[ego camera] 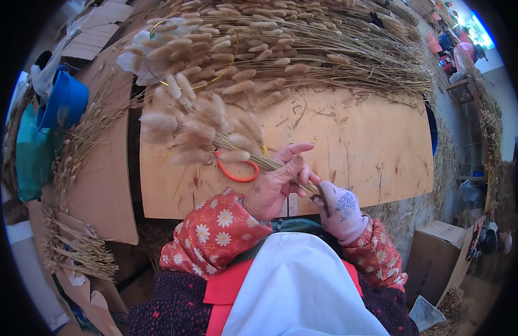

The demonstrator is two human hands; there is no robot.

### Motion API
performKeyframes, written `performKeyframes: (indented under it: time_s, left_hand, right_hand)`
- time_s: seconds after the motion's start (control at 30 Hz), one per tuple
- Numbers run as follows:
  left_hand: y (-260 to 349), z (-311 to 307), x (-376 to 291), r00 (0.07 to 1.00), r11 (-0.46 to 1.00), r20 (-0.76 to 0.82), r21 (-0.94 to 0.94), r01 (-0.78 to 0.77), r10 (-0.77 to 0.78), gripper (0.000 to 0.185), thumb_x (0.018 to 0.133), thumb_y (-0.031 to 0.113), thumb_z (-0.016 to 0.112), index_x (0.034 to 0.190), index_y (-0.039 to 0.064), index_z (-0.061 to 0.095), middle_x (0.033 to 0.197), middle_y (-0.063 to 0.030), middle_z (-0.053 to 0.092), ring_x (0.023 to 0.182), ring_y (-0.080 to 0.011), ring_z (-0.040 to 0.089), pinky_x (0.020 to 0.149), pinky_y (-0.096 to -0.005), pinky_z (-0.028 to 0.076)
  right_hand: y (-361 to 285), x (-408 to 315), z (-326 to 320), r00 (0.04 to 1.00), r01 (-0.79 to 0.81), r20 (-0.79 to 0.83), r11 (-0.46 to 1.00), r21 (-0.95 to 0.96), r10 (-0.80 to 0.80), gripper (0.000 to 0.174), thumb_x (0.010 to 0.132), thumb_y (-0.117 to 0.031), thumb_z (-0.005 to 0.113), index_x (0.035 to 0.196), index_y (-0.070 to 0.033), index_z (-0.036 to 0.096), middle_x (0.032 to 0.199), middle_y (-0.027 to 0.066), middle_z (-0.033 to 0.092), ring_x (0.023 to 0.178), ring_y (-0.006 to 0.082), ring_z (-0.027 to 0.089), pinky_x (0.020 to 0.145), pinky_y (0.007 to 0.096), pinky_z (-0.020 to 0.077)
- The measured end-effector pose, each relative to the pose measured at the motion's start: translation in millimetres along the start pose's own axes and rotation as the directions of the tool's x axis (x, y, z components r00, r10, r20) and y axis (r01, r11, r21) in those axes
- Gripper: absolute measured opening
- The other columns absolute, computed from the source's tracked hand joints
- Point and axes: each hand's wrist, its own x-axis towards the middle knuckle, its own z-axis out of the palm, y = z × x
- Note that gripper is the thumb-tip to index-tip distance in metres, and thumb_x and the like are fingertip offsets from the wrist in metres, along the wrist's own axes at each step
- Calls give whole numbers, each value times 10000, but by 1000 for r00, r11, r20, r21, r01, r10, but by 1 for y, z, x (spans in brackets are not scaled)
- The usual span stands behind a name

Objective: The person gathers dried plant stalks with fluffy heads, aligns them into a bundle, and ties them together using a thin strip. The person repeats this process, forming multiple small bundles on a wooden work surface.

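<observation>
A small bunch of dried bunny-tail grass (200, 122) slants across the plywood board (381, 143), its fluffy heads at the upper left. My bare left hand (282, 176) wraps the stems with thumb and curled fingers, the index finger stretched out. Around the lower stem ends, my right hand (341, 210) is closed in a pale printed work glove; its fingertips are partly hidden. Under the bunch lies a red-orange looped handle (238, 179), likely of scissors, with the rest covered by the grass and hand.
A large heap of bunny-tail grass (309, 46) covers the board's far side, with a gold wire hoop (237, 46) on it. To the left are a cardboard sheet (99, 176), a blue bucket (68, 101) and loose dried stems (84, 252). A cardboard box (433, 256) stands lower right.
</observation>
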Motion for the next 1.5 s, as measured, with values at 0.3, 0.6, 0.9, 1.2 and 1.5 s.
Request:
performKeyframes:
  time_s: [0.3, 0.6, 0.9, 1.2, 1.5]
  left_hand:
    - [-16, -2, 20, 947, 1000, 320, -13, -11, 15, 540, 930, 226, 601, 1383, 22, 389, 856, -93, 609, 940, -190, 616, 590, -212, 499]
    - [-2, 9, 28, 991, 993, 95, 83, 87, -95, 537, 994, 488, 362, 1040, -13, 553, 520, 16, 261, 525, -171, 477, 408, -272, 413]
    - [-6, -22, 24, 996, 996, -18, -8, -86, 86, 484, 1005, 462, 364, 965, 18, 552, 509, 22, 255, 464, -163, 451, 346, -272, 358]
    - [-8, -33, 26, 994, 995, 44, -20, -99, 100, 443, 1003, 442, 389, 958, 37, 561, 497, 19, 233, 418, -160, 428, 309, -277, 356]
    - [-8, -33, 28, 994, 995, 45, 0, -103, 103, 425, 1018, 413, 353, 991, 33, 541, 482, 20, 210, 396, -147, 404, 276, -268, 347]
  right_hand:
    - [12, 4, -19, 996, -24, 90, 879, 476, -22, 152, 893, -80, 554, 1041, -48, 573, 867, 181, 624, 769, 375, 623, 663, 393, 495]
    - [23, 20, -42, 975, 18, 181, 863, 505, -126, 313, 900, -139, 608, 1191, -55, 526, 918, 139, 637, 793, 276, 623, 727, 342, 505]
    - [120, 113, -92, 885, -176, -465, 900, -398, -32, 284, 864, -195, 597, 1144, -145, 595, 1071, 85, 625, 977, 284, 598, 801, 427, 484]
    - [176, 173, -73, 865, -360, -498, 610, -706, -66, 324, 841, -209, 572, 1164, -186, 585, 1151, 47, 596, 1118, 253, 532, 937, 425, 389]
    - [188, 158, -80, 849, -148, -443, 676, -722, -288, 217, 760, -176, 636, 976, -180, 618, 976, 52, 603, 978, 253, 574, 945, 440, 387]
